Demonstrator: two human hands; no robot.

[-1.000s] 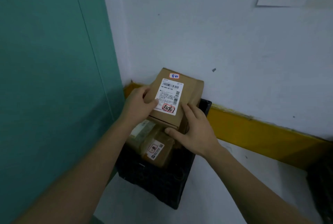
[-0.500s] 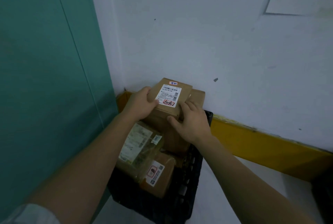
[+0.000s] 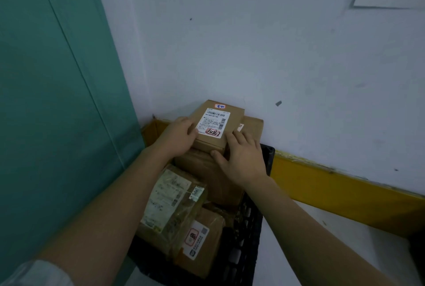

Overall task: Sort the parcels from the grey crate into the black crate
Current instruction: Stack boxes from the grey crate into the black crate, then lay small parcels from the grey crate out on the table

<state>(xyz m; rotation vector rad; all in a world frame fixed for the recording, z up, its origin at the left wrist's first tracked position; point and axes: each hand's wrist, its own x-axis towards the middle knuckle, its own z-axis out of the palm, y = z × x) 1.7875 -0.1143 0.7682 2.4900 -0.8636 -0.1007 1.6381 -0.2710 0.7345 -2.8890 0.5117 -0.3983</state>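
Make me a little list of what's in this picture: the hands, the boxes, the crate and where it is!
left hand: on the left edge of the top box
right hand: on its right near corner, thumb on the box below
top box: brown, white barcode label up, on the stack at the back
black crate: piled with brown parcels
front parcels: taped one, small one with red stamp
place: corner, green panel left, white wall with yellow strip
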